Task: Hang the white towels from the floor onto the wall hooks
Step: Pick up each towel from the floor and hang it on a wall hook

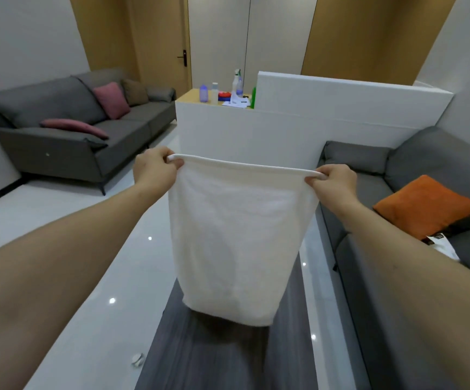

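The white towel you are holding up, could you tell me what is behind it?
Behind the towel stand a white partition and dark floor; whatever it covers is hidden.

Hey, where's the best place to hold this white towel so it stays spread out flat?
Grip the white towel at its two top corners, coming in from each side, as the left hand and right hand do. The top hem is pulled straight between them, and the rest hangs flat below.

Grey sofas flank a glossy white floor beneath wood-panelled walls.
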